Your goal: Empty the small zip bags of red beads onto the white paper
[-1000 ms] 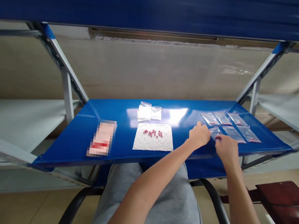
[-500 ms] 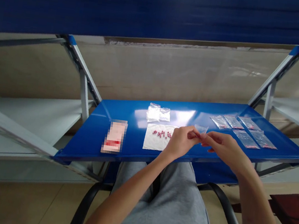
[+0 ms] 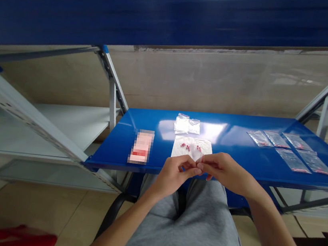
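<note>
Near the front edge of the blue shelf, my left hand [image 3: 173, 174] and my right hand [image 3: 226, 170] meet at the fingertips. Both pinch a small clear plastic bag [image 3: 197, 155], of which only a faint part shows above the fingers. What the bag holds is hidden. Just beyond lies a white cloth or paper sheet [image 3: 177, 152] with small red beads [image 3: 187, 147] in loose clusters. Behind the sheet is a stack of clear zip bags [image 3: 182, 124]. Several flat zip bags [image 3: 293, 161] with a little red content are laid out at the right.
A pink-and-red pixelated rectangle [image 3: 141, 147] lies left of the sheet on the blue shelf [image 3: 232, 128]. Grey metal posts [image 3: 115, 80] flank the shelf, and a blue beam [image 3: 177, 18] crosses above. Something red [image 3: 16, 236] is on the floor at lower left.
Both hands have moved left and nearer to me with the bag, from right of the sheet to its front edge. Fewer beads show on the sheet. My view has shifted left.
</note>
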